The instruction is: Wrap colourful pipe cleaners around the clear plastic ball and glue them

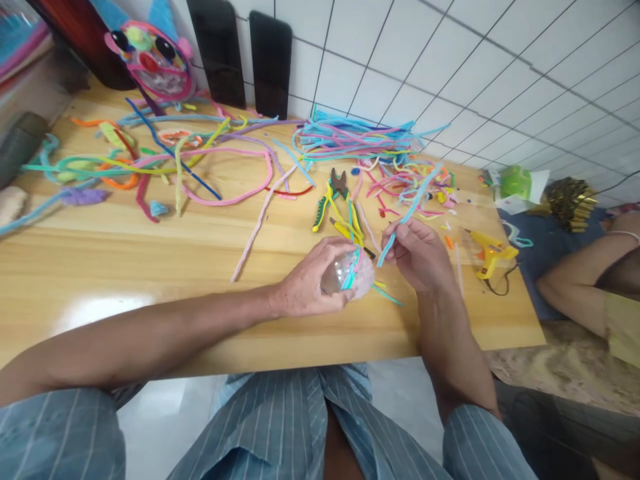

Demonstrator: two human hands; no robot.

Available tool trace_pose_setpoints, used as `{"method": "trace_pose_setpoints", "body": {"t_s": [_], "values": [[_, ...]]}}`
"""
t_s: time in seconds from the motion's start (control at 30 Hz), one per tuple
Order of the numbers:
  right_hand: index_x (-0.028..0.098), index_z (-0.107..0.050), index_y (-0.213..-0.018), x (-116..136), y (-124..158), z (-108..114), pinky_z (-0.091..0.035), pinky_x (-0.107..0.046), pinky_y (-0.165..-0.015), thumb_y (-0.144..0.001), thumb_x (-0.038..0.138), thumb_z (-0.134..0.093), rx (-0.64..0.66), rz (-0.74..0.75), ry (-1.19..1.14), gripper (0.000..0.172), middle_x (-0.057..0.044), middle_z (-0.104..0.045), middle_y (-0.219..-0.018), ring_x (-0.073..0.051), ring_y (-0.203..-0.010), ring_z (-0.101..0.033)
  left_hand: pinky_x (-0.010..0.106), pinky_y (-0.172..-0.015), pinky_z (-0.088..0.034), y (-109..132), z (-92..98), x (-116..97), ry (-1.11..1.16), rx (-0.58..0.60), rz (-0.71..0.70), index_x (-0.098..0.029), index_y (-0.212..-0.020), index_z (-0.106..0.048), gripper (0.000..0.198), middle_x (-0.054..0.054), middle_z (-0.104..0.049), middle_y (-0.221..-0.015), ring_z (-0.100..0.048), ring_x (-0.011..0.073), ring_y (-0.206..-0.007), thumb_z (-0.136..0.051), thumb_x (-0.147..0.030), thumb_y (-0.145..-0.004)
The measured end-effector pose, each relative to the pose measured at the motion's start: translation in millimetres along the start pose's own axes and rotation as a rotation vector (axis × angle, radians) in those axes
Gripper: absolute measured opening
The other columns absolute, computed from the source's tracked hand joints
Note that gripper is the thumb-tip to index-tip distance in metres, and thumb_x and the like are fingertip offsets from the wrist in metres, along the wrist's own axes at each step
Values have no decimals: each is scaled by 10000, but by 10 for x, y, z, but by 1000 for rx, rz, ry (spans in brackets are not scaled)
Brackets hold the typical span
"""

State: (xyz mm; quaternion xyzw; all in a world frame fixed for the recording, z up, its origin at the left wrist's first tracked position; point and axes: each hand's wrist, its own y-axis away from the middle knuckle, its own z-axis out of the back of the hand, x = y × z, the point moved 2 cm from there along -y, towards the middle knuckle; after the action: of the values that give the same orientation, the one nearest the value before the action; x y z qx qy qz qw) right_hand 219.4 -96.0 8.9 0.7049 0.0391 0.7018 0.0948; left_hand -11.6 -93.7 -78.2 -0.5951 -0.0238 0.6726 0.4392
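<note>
My left hand [310, 280] is wrapped round a clear plastic ball [334, 277] whose right side is pinkish and fuzzy. Turquoise and yellow pipe cleaners run across the ball, with loose ends sticking out above and below it. Between the thumb and fingers of my right hand [417, 257], a light blue pipe cleaner [413, 203] is pinched, its long end slanting up and away. The two hands are apart, just above the table's front half. Just beyond the ball lie pliers [337, 193] with green and yellow handles and a yellow cutter [343, 230].
A bundle of pipe cleaners [355, 137] lies along the tiled wall, with loose ones to the left and scraps to the right. Two dark phones [270, 63] lean there beside a decorated face figure [160, 60]. A yellow glue gun [490, 253] lies right, near another person's arm [580, 280].
</note>
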Motion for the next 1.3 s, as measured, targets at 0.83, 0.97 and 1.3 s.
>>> {"method": "trace_pose_setpoints", "body": {"t_s": [0.83,0.97,1.3], "values": [[343,-859,-1037,-58,355,-67,-579,-379,-725,-991,329,-851,190,597,523,49,-6,-814,-942,-197,-777,-706,623,-1263,-554,-49,26,94,-99,-12,-124,-266,-1634,-458,823,187,-631,-1568,-636,382,-1486,-830,-369,-907],[337,-859,-1019,-30,334,-119,-534,-351,-678,-1001,273,-809,263,657,572,83,4,-794,-895,-171,-725,-656,605,-1264,-562,-51,28,85,-113,-17,-145,-248,-1637,-462,807,196,-635,-1560,-640,365,-1493,-822,-352,-923],[293,-830,-948,-103,339,-142,-498,-351,-679,-954,298,-835,226,518,575,9,4,-750,-828,-177,-732,-637,589,-1263,-561,-58,38,62,-125,-18,-151,-254,-1634,-472,777,181,-651,-1539,-646,356,-1483,-801,-355,-937]]}}
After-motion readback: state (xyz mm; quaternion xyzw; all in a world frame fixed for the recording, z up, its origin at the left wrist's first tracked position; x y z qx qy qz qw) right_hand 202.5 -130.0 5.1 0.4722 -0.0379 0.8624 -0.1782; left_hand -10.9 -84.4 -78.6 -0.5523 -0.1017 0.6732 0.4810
